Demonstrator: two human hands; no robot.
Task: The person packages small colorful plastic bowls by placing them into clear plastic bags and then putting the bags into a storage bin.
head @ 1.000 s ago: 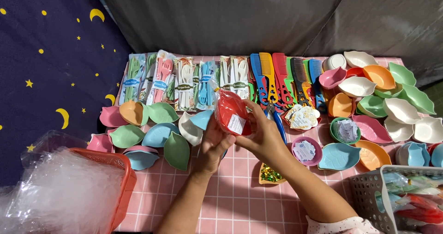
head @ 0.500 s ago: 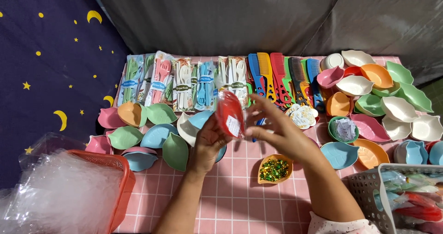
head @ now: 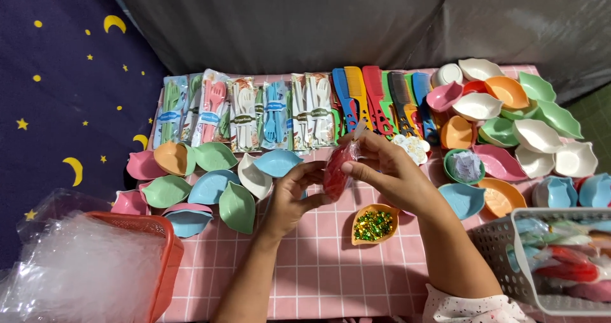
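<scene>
Pink checked tabletop (head: 305, 285) crowded with leaf-shaped dishes, packs of plastic cutlery (head: 248, 110) and a row of combs (head: 382, 100), with a red basket (head: 162, 266) of clear bags at the left edge. Above its middle, right hand (head: 388, 173) and left hand (head: 293, 196) raised together, equally close to a red dish in a clear wrapper (head: 336, 170). Dish held on edge, long axis slanting up towards the combs, left fingers (head: 315, 170) pinching its lower end, right fingers (head: 353, 146) closed on the wrapper top; small orange dish of green beads (head: 374, 224) just below.

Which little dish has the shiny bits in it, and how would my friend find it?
Start at the pink checked tablecloth and look just below the two hands holding a red packet. There sits a small orange leaf-shaped dish, alone. Only it holds glittery green and gold bits.
</scene>
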